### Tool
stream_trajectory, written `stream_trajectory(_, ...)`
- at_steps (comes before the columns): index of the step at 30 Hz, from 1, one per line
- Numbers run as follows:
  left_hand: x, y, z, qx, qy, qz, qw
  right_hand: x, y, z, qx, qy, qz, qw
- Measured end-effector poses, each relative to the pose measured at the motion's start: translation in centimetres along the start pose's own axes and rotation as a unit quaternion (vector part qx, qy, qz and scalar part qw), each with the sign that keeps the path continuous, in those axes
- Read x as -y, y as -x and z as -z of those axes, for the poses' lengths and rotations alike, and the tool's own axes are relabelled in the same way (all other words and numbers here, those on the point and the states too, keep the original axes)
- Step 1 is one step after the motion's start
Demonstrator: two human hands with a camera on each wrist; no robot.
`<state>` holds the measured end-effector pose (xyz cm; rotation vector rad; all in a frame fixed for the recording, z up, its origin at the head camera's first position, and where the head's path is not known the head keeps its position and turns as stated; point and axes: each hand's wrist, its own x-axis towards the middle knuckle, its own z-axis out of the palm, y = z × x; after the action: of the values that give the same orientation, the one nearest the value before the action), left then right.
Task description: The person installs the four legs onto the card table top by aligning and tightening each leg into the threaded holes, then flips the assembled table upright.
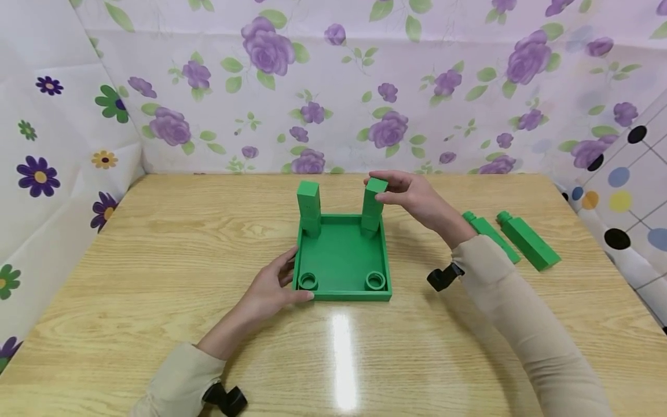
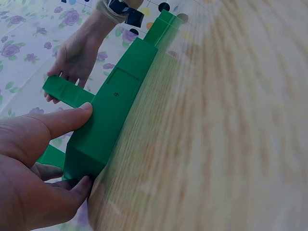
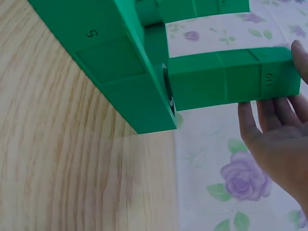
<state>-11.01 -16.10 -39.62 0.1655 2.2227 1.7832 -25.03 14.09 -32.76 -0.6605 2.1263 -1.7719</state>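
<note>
A square green tray (image 1: 344,295) with raised walls lies on the table, with a green post (image 1: 310,204) standing in its far left corner. My left hand (image 1: 268,291) grips the near left corner, the thumb on the front wall and fingers along the left side. At the far right corner stands a second green post (image 3: 236,79); my right hand (image 1: 417,200) holds it near the top, thumb and fingers on different sides. A thin dark gap shows between that post and the tray in the right wrist view. Round sockets (image 1: 375,281) occupy the two near corners.
Two more green posts (image 1: 528,240) with threaded ends lie on the wooden table (image 1: 182,243) to the right, one partly behind the right forearm. Flowered cloth (image 1: 333,104) hangs behind the table's far edge; patterned sheets border both sides.
</note>
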Motion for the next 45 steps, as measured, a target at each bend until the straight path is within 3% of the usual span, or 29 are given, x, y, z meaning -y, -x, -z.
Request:
stream_trajectory(4, 0.0, -0.1, 0.0, -0.002, -0.006, -0.001, 1.0000, 0.0, -0.1, -0.4, -0.053, 0.059, -0.020, 0.9967)
stream_trajectory(10, 0.0, -0.2, 0.0, -0.005, -0.003, 0.009, 0.9999, 0.1, -0.3, -1.3, -0.105, 0.109, -0.011, 0.9884)
stream_trajectory(16, 0.0, -0.2, 0.0, -0.002, -0.001, 0.009, 1.0000, 0.2, -0.3, -2.0, -0.141, 0.148, -0.003, 0.9789)
stream_trajectory(23, 0.0, -0.1, 0.1, -0.004, 0.002, 0.012, 0.9999, 0.3, -0.3, -2.6, -0.152, 0.157, 0.000, 0.9759)
stream_trajectory(30, 0.0, 0.0, 0.0, -0.002, 0.006, 0.004, 1.0000, 0.2, -0.2, -2.2, -0.103, 0.149, 0.010, 0.9834)
stream_trajectory(37, -0.1, -0.1, 0.0, -0.001, 0.002, 0.001, 1.0000, 0.1, 0.3, 0.1, 0.001, 0.030, 0.014, 0.9994)
stream_trajectory(41, -0.1, 0.0, 0.0, 0.001, -0.002, 0.001, 1.0000, 0.0, 0.1, 1.1, 0.048, -0.035, 0.009, 0.9982)
stream_trajectory(45, -0.1, 0.0, 0.1, 0.004, 0.002, 0.001, 1.0000, -0.1, -0.1, 1.4, 0.070, -0.072, 0.011, 0.9949)
